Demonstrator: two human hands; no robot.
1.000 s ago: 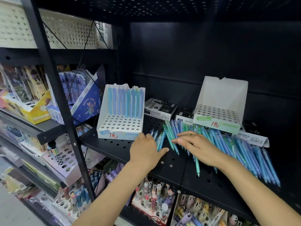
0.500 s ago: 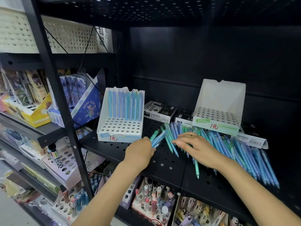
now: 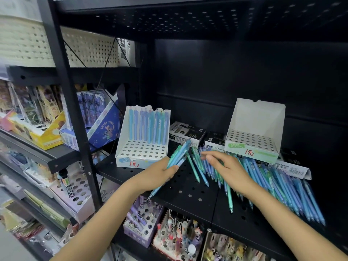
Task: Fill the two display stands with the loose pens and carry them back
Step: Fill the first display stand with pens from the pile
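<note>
"COLOR BLOCKING", "1元" on stand [image 3: 252, 149]

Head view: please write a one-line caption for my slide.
Left hand grips a bundle of pens; right hand reaches over loose pens beside two display stands.

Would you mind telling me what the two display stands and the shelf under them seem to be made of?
Left stand and right stand: probably matte white cardboard, judging by folded flaps, ragged top edges and punched holes. Shelf: likely black painted metal, thin, rigid and perforated, with a faint sheen.
</note>
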